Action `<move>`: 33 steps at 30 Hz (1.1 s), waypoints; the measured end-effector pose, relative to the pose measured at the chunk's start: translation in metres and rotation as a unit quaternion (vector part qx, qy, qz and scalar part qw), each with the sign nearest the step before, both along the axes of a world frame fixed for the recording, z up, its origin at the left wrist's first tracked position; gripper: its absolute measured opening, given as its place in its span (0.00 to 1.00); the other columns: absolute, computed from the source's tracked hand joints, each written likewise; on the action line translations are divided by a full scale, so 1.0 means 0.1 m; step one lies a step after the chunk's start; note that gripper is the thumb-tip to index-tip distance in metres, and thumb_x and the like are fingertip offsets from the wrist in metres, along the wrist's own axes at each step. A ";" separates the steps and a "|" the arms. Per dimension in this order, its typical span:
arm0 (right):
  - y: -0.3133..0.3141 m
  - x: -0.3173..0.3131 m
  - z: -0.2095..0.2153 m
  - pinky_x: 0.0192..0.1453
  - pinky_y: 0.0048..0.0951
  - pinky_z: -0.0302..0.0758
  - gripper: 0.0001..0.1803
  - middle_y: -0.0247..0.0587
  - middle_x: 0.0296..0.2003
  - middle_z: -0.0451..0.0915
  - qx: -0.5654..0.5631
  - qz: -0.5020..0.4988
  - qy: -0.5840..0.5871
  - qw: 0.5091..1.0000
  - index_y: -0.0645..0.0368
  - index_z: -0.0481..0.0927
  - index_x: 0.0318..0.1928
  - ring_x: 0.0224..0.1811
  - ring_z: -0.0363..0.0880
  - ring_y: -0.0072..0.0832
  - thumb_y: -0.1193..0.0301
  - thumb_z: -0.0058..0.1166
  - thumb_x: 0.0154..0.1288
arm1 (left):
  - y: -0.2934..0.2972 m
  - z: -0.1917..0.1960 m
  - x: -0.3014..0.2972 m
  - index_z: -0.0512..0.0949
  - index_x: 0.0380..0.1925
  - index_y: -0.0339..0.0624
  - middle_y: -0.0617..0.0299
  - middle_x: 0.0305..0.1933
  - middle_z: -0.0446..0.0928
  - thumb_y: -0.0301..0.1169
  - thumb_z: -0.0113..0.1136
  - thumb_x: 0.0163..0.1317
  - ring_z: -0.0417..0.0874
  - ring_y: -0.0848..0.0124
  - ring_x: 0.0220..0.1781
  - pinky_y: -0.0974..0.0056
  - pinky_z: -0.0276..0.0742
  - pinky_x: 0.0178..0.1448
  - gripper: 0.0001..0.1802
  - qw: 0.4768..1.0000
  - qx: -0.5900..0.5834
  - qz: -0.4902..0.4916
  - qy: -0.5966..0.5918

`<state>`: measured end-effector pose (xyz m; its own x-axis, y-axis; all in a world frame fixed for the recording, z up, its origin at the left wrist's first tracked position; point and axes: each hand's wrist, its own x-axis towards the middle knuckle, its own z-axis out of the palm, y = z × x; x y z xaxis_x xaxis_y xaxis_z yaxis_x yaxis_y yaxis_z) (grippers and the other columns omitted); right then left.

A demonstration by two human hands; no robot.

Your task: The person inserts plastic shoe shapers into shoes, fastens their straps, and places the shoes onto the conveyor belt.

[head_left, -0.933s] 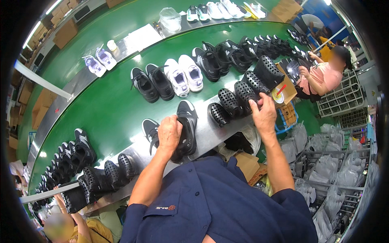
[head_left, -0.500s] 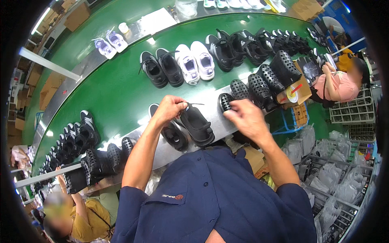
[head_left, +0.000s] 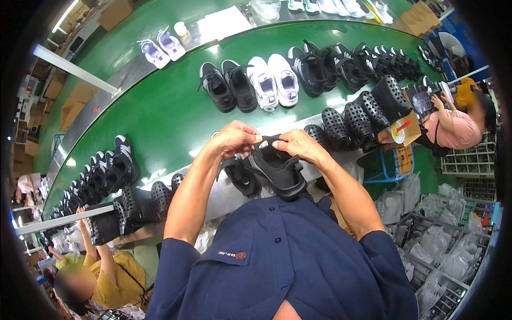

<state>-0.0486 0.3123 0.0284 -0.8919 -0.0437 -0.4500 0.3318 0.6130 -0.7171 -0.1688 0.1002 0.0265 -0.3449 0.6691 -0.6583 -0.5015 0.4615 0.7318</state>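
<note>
A black sneaker point(head_left: 282, 173) stands at the near edge of the bench in front of me, its heel toward my body. My left hand point(head_left: 237, 140) is closed, its fingertips pinching the sneaker's tongue, where a small pale label shows. From the other side my right hand point(head_left: 303, 145) grips the same upper part with thumb and fingers. Just left of it sits a second black sneaker point(head_left: 242, 178), partly covered by my left hand and forearm. The laces are too hidden by my fingers to make out.
Pairs of black and white sneakers point(head_left: 266, 85) line the green conveyor belt point(head_left: 176, 112). Perforated black shoe forms point(head_left: 336, 128) stand right, more point(head_left: 160, 198) left. Co-workers in pink point(head_left: 461, 129) and mustard point(head_left: 125, 277) sit either side. Grey racks point(head_left: 453, 229) hold plastic-wrapped items.
My right hand has moved left from beside the perforated forms onto the sneaker's tongue area, meeting my left hand. The sneaker is tilted slightly differently, and the whole view has shifted a little.
</note>
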 end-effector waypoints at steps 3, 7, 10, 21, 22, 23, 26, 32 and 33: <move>0.05 0.02 -0.03 0.41 0.45 0.76 0.23 0.55 0.29 0.84 -0.008 -0.018 0.025 0.999 0.63 0.85 0.40 0.34 0.84 0.49 0.53 0.54 0.67 | 0.09 0.11 -0.03 0.83 0.38 0.37 0.66 0.23 0.77 0.30 0.66 0.66 0.78 0.78 0.19 0.74 0.66 0.17 0.08 1.000 -0.006 -0.015 0.002; -0.01 0.25 0.22 0.44 0.46 0.79 0.23 0.55 0.34 0.85 0.049 -0.064 0.105 0.991 0.60 0.85 0.42 0.39 0.85 0.50 0.51 0.57 0.67 | 0.16 -0.08 0.07 0.84 0.38 0.35 0.66 0.23 0.77 0.30 0.62 0.68 0.78 0.79 0.23 0.72 0.71 0.23 0.09 0.995 0.062 0.024 0.077; 0.60 0.66 0.40 0.42 0.42 0.79 0.17 0.50 0.33 0.82 0.180 -0.252 0.317 0.896 0.63 0.84 0.40 0.36 0.83 0.45 0.62 0.67 0.59 | 0.25 -0.16 0.28 0.84 0.37 0.31 0.64 0.26 0.80 0.28 0.59 0.67 0.77 0.77 0.25 0.68 0.75 0.30 0.10 0.968 0.036 0.046 0.244; 2.16 1.06 0.30 0.52 0.48 0.78 0.33 0.55 0.42 0.80 0.552 -0.240 0.066 0.796 0.65 0.78 0.50 0.50 0.80 0.52 0.46 0.61 0.63 | 0.25 -0.76 0.51 0.84 0.43 0.34 0.51 0.33 0.84 0.30 0.61 0.65 0.84 0.65 0.35 0.61 0.78 0.43 0.12 0.932 -0.003 0.049 0.359; 2.16 1.07 0.33 0.51 0.47 0.79 0.31 0.53 0.41 0.80 0.555 -0.217 0.070 0.800 0.64 0.78 0.46 0.49 0.80 0.50 0.46 0.61 0.63 | 0.24 -0.79 0.51 0.84 0.43 0.33 0.52 0.33 0.83 0.30 0.61 0.66 0.83 0.66 0.35 0.62 0.78 0.43 0.12 0.926 0.013 0.046 0.375; 2.15 1.09 0.36 0.50 0.46 0.79 0.30 0.51 0.39 0.81 0.557 -0.194 0.073 0.804 0.63 0.78 0.43 0.48 0.80 0.49 0.45 0.62 0.62 | 0.24 -0.79 0.52 0.84 0.43 0.33 0.52 0.33 0.83 0.30 0.61 0.66 0.83 0.66 0.35 0.62 0.78 0.43 0.12 0.926 0.010 0.048 0.374; 1.79 1.13 0.84 0.42 0.47 0.76 0.24 0.49 0.33 0.79 0.552 -0.156 0.226 0.787 0.61 0.77 0.36 0.39 0.80 0.49 0.50 0.64 0.62 | 0.25 -0.75 0.48 0.83 0.44 0.34 0.50 0.36 0.84 0.31 0.59 0.66 0.84 0.64 0.38 0.60 0.78 0.45 0.12 0.932 0.016 0.023 0.363; 0.38 0.87 0.85 0.44 0.52 0.78 0.31 0.62 0.30 0.82 0.223 0.043 -0.041 0.973 0.68 0.81 0.31 0.37 0.83 0.59 0.45 0.56 0.67 | 0.35 -0.82 0.29 0.83 0.43 0.33 0.56 0.30 0.83 0.32 0.61 0.64 0.81 0.70 0.32 0.62 0.77 0.39 0.13 0.910 0.062 -0.025 0.410; 0.26 0.80 0.74 0.46 0.51 0.78 0.32 0.66 0.31 0.82 0.205 0.052 -0.082 0.974 0.71 0.83 0.30 0.39 0.83 0.59 0.47 0.57 0.66 | 0.38 -0.79 0.25 0.83 0.43 0.33 0.55 0.31 0.83 0.32 0.61 0.64 0.82 0.68 0.33 0.62 0.77 0.40 0.13 0.907 0.055 -0.048 0.415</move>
<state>0.0315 0.3384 0.1020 -0.8073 0.0839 -0.5841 0.3420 0.8733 -0.3471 -0.1440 0.1378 -0.0528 -0.6276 0.7685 -0.1249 0.2826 0.3743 0.8832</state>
